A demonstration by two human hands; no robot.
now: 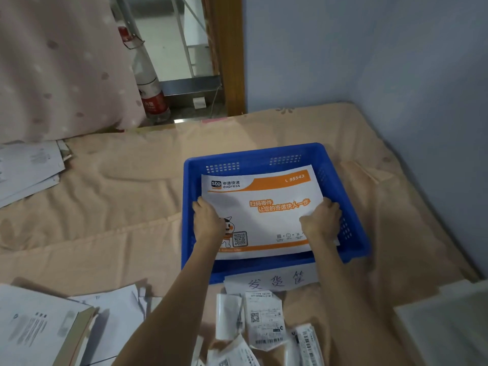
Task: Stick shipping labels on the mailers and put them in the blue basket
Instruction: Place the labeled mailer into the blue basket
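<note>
Both hands are down in the basket [353, 228], centre right of the frame. The left hand [207, 223] and right hand [322, 220] grip the mailer [261, 217] by its side edges, fingers curled around them, printed face up. This looks like the drop-off step. Next: let go, then reach for the labels [264, 320] at bottom centre.

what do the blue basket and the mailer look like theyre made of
Blue basket: looks like rigid moulded plastic, slightly glossy; the walls have rows of small vent holes and a thick rolled rim.
Mailer: probably thin plastic film or coated paper, smooth white with orange print; it lies nearly flat between the left hand and right hand.
</note>
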